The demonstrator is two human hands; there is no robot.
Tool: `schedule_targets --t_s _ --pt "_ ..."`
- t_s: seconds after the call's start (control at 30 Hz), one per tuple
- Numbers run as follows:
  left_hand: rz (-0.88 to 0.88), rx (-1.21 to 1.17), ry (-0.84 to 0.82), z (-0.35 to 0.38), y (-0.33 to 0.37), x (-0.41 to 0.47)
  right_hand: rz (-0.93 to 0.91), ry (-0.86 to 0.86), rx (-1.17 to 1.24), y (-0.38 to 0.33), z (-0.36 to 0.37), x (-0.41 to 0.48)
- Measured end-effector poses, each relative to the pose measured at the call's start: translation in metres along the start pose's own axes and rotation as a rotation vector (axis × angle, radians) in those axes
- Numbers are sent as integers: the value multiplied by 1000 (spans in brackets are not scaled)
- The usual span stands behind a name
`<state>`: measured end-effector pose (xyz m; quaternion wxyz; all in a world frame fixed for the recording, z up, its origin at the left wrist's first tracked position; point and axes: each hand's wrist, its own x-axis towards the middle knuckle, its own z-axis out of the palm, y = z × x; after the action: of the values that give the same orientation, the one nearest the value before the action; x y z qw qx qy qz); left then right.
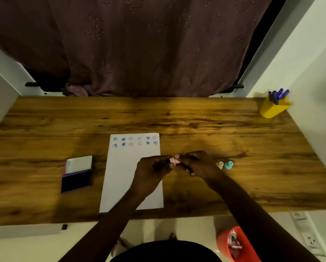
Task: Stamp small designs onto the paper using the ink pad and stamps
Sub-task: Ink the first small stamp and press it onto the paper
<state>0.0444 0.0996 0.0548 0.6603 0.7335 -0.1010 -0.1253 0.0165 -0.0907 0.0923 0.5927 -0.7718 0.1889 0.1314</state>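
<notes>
Head view
Worktop: brown wood grain, spanning the frame; dark curtain hanging behind at 12 o'clock.
Paper: white sheet, lying flat near the middle of the worktop, long side running from 6 to 12 o'clock.
Stamped marks: two rows of small blue prints along the far end of the paper, hearts and round faces among them.
Ink pad: at 9 o'clock from the paper, apart from it, lid swung open; dark blue pad nearer, pale inside of the lid farther.
Left hand: above the right edge of the paper, fingers curled in, pinching one end of the pink stamp.
Right hand: just off the paper at 3 o'clock, fingertips pressed onto the other end of the same stamp; little finger hanging down.
Pink stamp: small, held between both hands above the worktop, mostly hidden by fingers; design not readable.
Cream stamp: on the worktop at 3 o'clock from the right hand, partly behind the wrist.
Teal stamp: just beside the cream stamp, farther toward 3 o'clock.
Yellow cup: far corner at 2 o'clock, blue pens sticking out.
Orange bin: on the floor at 5 o'clock, below the worktop edge, scraps inside.
</notes>
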Motion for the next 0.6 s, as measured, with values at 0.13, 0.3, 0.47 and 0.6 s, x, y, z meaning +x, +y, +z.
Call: schedule_targets --t_s 0.13,0.3,0.47,0.6 --pt "32 55 37 -27 -2 -6 -3 -81 35 -12 25 4" --pt "40 22 125 -74 -7 -19 -36 -190 59 -35 66 14" --pt "-107 8 290 -139 -21 -35 -156 -260 -42 -59 118 27" --pt "-123 110 426 -199 -34 -54 -264 -240 -211 -71 169 37"
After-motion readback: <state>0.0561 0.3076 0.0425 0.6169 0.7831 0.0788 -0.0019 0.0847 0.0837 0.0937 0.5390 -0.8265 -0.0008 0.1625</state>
